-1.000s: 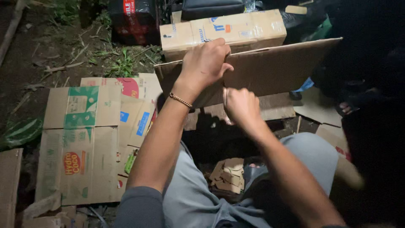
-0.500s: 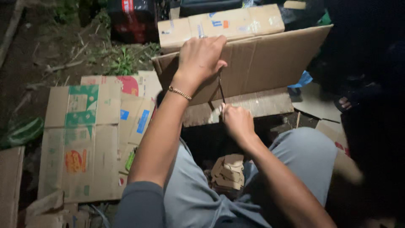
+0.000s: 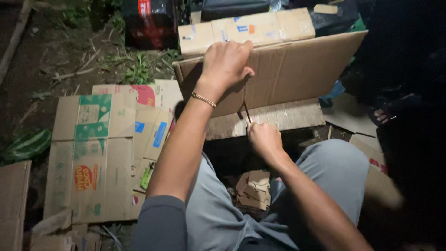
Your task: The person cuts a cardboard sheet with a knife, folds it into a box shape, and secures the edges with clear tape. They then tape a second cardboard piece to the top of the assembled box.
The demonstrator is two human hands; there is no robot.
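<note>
A large brown cardboard sheet (image 3: 297,69) stands upright in front of me. My left hand (image 3: 226,61), with a bead bracelet at the wrist, grips its top edge. My right hand (image 3: 264,138) is lower, at the sheet's folded bottom flap (image 3: 288,116), closed on a thin dark tool (image 3: 246,108) that looks like a blade. The tool lies along a vertical slit in the sheet that runs up to my left hand. My knees, in grey trousers, are on either side below.
Flattened printed cartons (image 3: 102,153) lie on the ground at left. A long taped box (image 3: 246,30) sits behind the sheet, with a dark bag (image 3: 151,21) beside it. Cardboard scraps (image 3: 253,188) lie between my legs. Someone's sandalled foot (image 3: 385,114) is at right.
My right hand has moved down the sheet from near the left hand to the bottom flap, and the slit is longer. My left hand has kept its grip on the top edge.
</note>
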